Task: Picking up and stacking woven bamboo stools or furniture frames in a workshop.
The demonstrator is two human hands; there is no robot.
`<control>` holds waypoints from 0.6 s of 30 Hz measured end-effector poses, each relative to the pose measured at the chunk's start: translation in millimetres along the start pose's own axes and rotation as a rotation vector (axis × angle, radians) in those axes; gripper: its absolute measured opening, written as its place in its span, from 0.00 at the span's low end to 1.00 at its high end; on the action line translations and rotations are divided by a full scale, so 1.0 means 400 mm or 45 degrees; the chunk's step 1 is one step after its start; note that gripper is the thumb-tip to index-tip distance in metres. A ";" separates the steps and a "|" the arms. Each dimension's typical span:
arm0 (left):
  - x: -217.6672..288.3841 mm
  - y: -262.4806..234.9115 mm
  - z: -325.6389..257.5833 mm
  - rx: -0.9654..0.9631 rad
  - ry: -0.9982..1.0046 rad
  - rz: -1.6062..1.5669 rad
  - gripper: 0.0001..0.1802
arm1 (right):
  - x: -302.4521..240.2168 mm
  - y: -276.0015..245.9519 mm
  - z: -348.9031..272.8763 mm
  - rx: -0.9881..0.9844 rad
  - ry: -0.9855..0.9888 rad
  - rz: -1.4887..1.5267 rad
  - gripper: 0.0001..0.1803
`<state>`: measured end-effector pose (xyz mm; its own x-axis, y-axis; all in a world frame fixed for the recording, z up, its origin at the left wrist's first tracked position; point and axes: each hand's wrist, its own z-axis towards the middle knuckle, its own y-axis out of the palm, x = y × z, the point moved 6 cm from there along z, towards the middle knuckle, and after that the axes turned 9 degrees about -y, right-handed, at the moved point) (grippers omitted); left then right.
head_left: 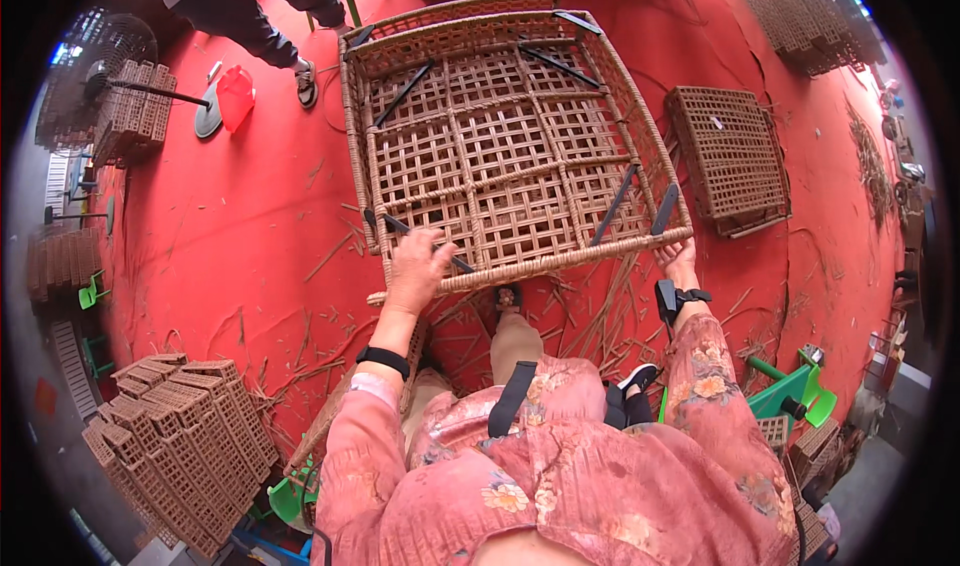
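Observation:
A large square wicker basket [520,171] hangs tilted in front of me, its open lattice of brown woven strips facing up. Black straps cross its inner corners, and more black pieces sit at the outer corners. At the near left corner, my left hand [416,268] is closed on the rim, its fingertips beside the black corner strap [397,223]. My right hand [677,256] grips the near right corner from below, so its fingers are partly hidden under the rim. Along the far side runs a second woven edge [455,8].
A stack of woven panels [728,156] lies on the red floor [250,286] to the right. Another woven stack [185,446] stands at the lower left. Further off, a person [270,31] stands near a red container [236,96]. Cut strips [600,316] litter the floor.

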<state>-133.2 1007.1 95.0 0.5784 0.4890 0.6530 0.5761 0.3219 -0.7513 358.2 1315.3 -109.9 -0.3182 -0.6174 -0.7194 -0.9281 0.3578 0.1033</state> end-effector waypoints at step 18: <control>0.125 0.072 -0.047 -0.349 0.051 0.225 0.25 | 0.029 0.016 0.078 -0.419 0.143 0.340 0.16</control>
<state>-76.9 1025.5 107.8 0.7025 0.4839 0.5219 0.5954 0.0021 -0.8034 354.7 1332.2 -138.8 -0.5574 -0.6125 -0.5606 -0.8170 0.2841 0.5019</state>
